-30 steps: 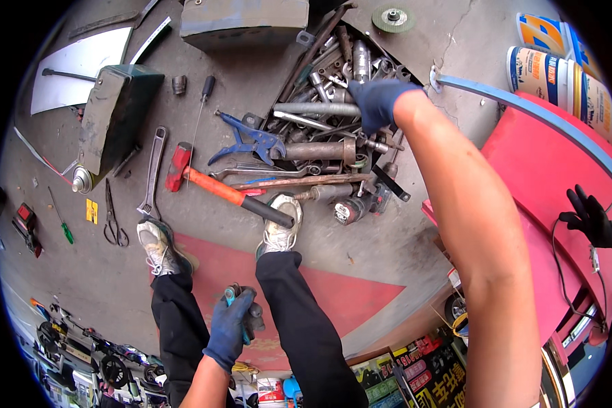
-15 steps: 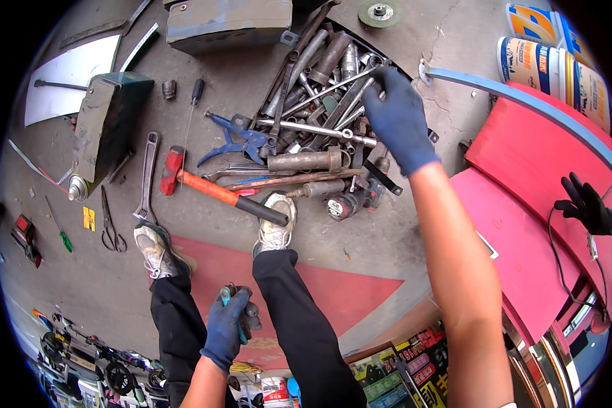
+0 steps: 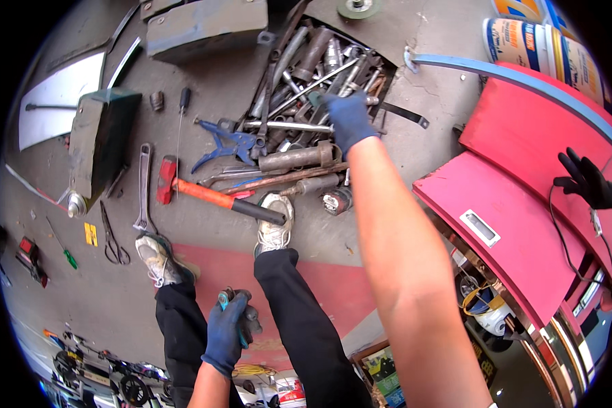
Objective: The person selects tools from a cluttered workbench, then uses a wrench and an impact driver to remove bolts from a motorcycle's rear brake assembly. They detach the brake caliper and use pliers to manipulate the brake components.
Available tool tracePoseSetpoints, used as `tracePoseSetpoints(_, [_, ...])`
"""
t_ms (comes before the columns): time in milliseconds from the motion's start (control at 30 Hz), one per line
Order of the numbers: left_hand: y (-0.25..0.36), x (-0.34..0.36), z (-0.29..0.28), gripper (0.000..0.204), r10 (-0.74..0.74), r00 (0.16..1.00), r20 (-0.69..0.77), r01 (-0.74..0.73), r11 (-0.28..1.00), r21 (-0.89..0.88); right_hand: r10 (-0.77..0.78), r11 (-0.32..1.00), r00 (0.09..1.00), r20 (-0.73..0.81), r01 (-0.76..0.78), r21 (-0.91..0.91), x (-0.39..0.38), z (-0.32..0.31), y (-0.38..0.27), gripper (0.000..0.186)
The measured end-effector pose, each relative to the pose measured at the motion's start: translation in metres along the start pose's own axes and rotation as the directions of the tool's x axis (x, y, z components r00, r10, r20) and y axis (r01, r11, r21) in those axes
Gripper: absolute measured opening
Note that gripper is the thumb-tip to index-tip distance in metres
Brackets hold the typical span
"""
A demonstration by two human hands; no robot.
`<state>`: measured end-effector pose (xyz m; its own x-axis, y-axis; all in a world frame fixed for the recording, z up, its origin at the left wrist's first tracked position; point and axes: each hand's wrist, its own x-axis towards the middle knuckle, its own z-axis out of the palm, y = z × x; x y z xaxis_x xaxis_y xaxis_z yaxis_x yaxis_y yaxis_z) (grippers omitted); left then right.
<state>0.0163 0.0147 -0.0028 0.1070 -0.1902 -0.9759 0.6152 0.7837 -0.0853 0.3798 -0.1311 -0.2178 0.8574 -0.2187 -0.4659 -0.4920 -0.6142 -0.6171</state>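
My right hand (image 3: 350,122), in a blue glove, reaches into a heap of wrenches, sockets and steel tubes (image 3: 306,75) in a dark tray. Its fingers are bent down among the metal; what they grip is hidden. My left hand (image 3: 226,326), also gloved, is closed low between my legs on a teal tool (image 3: 226,297) with dark metal parts. Blue pliers (image 3: 232,146) lie at the heap's near left. A red-headed hammer (image 3: 211,195) with an orange handle rests by the heap, its grip end over my right shoe (image 3: 275,228).
An adjustable wrench (image 3: 143,183), screwdriver (image 3: 183,102), shears (image 3: 112,241) and metal boxes (image 3: 206,27) lie around. Pink panels (image 3: 496,204), a blue curved bar (image 3: 496,68) and buckets (image 3: 523,51) fill the right. A black glove (image 3: 581,180) is at the right edge; any wearer is unclear.
My right hand has shifted left within the heap, and some loose wrenches and bars there lie differently. The view has shifted slightly. My left hand still grips the same tool.
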Motion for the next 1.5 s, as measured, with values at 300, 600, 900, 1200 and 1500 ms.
tracePoseSetpoints(300, [0.003, -0.002, -0.004, 0.027, 0.008, 1.0, -0.029, -0.007, 0.999, 0.046, -0.191, 0.98, 0.911, 0.366, 0.201, 0.013, -0.057, 0.009, -0.031, 0.057])
tracePoseSetpoints(600, [0.0, -0.001, -0.001, 0.021, -0.035, 0.999, 0.004, 0.035, 0.998, -0.055, -0.222, 0.58, 0.744, 0.63, 0.62, -0.528, -0.082, -0.059, -0.016, 0.031])
tracePoseSetpoints(900, [-0.005, 0.002, -0.007, 0.021, 0.019, 1.0, 0.011, -0.017, 0.992, -0.126, -0.093, -0.028, 0.578, 0.811, 0.812, -0.582, -0.062, -0.029, -0.026, 0.024])
tracePoseSetpoints(1200, [-0.009, 0.004, -0.019, 0.02, -0.011, 1.0, -0.003, 0.011, 0.986, -0.167, 0.121, -0.131, 0.757, 0.643, 0.654, -0.745, -0.065, -0.017, -0.027, 0.041])
tracePoseSetpoints(1500, [-0.003, 0.004, -0.028, 0.02, 0.051, 0.998, 0.043, -0.038, 0.964, -0.261, 0.283, 0.208, 0.83, 0.481, 0.436, -0.876, -0.04, 0.012, -0.026, 0.043])
